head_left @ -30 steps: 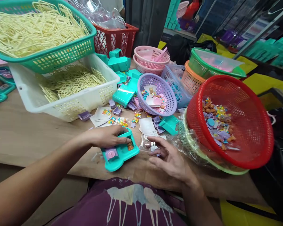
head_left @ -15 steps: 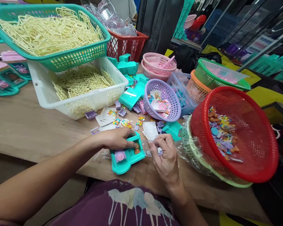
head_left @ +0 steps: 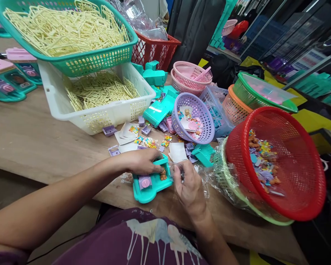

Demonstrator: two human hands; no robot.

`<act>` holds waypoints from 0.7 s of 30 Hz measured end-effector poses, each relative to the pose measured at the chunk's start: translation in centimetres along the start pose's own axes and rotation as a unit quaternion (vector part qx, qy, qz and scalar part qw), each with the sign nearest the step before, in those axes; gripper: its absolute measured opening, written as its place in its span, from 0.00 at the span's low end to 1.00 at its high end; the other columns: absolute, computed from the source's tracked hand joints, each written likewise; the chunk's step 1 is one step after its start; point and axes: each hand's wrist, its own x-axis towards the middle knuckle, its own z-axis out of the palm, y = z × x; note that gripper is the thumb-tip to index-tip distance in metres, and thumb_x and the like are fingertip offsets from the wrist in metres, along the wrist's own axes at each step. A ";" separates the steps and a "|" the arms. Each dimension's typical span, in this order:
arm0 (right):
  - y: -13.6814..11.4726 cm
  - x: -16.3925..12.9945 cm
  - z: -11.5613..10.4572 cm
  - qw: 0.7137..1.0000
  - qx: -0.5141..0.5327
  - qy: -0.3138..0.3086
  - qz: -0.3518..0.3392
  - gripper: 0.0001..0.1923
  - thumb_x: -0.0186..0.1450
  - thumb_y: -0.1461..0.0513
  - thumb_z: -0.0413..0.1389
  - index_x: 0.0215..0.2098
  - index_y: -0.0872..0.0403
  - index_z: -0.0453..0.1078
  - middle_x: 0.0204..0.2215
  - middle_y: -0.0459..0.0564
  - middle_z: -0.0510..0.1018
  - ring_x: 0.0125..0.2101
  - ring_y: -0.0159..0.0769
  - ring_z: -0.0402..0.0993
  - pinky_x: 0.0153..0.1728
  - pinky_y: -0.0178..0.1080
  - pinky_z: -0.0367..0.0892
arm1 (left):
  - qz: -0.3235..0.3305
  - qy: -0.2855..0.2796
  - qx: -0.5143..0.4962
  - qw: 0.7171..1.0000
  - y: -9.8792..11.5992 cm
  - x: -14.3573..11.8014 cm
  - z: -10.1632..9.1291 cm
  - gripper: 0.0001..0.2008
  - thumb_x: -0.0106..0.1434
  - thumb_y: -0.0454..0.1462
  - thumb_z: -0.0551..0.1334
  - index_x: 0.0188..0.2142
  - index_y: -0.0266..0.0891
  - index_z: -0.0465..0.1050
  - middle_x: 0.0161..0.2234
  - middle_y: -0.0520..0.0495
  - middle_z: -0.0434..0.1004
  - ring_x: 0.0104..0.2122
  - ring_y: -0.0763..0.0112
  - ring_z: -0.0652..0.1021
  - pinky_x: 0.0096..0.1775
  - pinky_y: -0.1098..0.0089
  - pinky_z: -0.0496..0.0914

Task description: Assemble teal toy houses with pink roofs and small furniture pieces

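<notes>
Teal toy tray (head_left: 151, 183) pinned under left hand (head_left: 142, 162), fingers curled.

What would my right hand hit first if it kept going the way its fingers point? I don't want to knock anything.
Probably the teal toy tray beside the right hand; depth is unclear.

A wooden counter (head_left: 30, 140) runs across the view, its near edge bare and pale brown. Behind its far edge hangs dark grey cloth (head_left: 195, 25). To the right, dark metal shelving (head_left: 292, 33) slants across the back of the room, with teal and purple stock blurred among it. Yellow sheets (head_left: 311, 114) lie past the counter's right end. Below the near edge the floor (head_left: 5, 191) shows grey-brown. The light is even and bright, without hard shadows.
</notes>
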 end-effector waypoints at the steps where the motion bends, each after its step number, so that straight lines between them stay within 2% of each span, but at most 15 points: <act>1: -0.1 0.1 -0.1 1.000 -0.014 -0.004 -0.007 0.10 0.73 0.62 0.45 0.33 0.51 0.60 0.26 0.46 0.70 0.25 0.35 0.69 0.27 0.37 0.59 | -0.002 0.002 0.005 1.000 0.0 0.0 0.0 0.12 0.61 0.44 0.58 0.32 0.36 0.68 0.29 0.51 0.73 0.28 0.72 0.70 0.29 0.73 0.62; 6: -0.5 0.4 -0.1 0.997 -0.072 -0.014 -0.020 0.11 0.74 0.62 0.43 0.32 0.50 0.57 0.26 0.46 0.67 0.25 0.36 0.67 0.26 0.38 0.55 | -0.005 0.011 0.015 1.000 -0.2 0.2 0.2 0.14 0.61 0.45 0.58 0.34 0.35 0.70 0.31 0.50 0.75 0.29 0.71 0.71 0.29 0.73 0.62; 10: -0.7 0.2 0.6 0.994 -0.107 -0.014 -0.023 0.10 0.74 0.63 0.43 0.34 0.51 0.58 0.26 0.47 0.67 0.24 0.36 0.66 0.24 0.39 0.53 | 0.004 0.010 0.016 1.000 -0.3 0.2 0.3 0.15 0.62 0.45 0.57 0.35 0.34 0.71 0.32 0.48 0.76 0.29 0.71 0.71 0.30 0.73 0.63; 14: -1.2 -0.1 0.7 0.994 -0.106 -0.018 -0.019 0.07 0.74 0.63 0.42 0.41 0.53 0.61 0.31 0.50 0.70 0.28 0.38 0.70 0.27 0.38 0.58 | 0.020 0.007 0.015 1.000 -0.2 0.0 0.2 0.15 0.61 0.46 0.58 0.35 0.34 0.71 0.31 0.49 0.74 0.29 0.71 0.69 0.30 0.73 0.63; 16: -1.4 -0.2 -0.2 0.996 -0.061 -0.066 -0.009 0.10 0.74 0.57 0.44 0.46 0.54 0.62 0.35 0.52 0.71 0.34 0.41 0.71 0.31 0.40 0.64 | 0.042 -0.009 0.002 0.999 -0.2 -0.3 0.1 0.14 0.61 0.45 0.58 0.35 0.34 0.70 0.30 0.50 0.73 0.29 0.72 0.69 0.30 0.73 0.63; 19: -1.3 -0.2 -2.2 0.981 0.076 -0.177 -0.001 0.22 0.72 0.46 0.45 0.50 0.54 0.62 0.41 0.54 0.71 0.41 0.44 0.71 0.40 0.44 0.69 | 0.067 -0.040 -0.015 0.997 -0.6 -0.8 -0.3 0.12 0.59 0.43 0.60 0.37 0.35 0.70 0.31 0.51 0.73 0.30 0.72 0.70 0.31 0.74 0.64; 21: -0.9 -0.2 -3.1 0.965 0.149 -0.217 -0.004 0.22 0.72 0.46 0.44 0.53 0.53 0.62 0.45 0.54 0.70 0.47 0.43 0.69 0.47 0.46 0.68 | 0.070 -0.062 -0.028 0.995 -0.9 -1.2 -0.6 0.15 0.58 0.44 0.62 0.40 0.35 0.70 0.34 0.51 0.74 0.32 0.71 0.71 0.31 0.75 0.65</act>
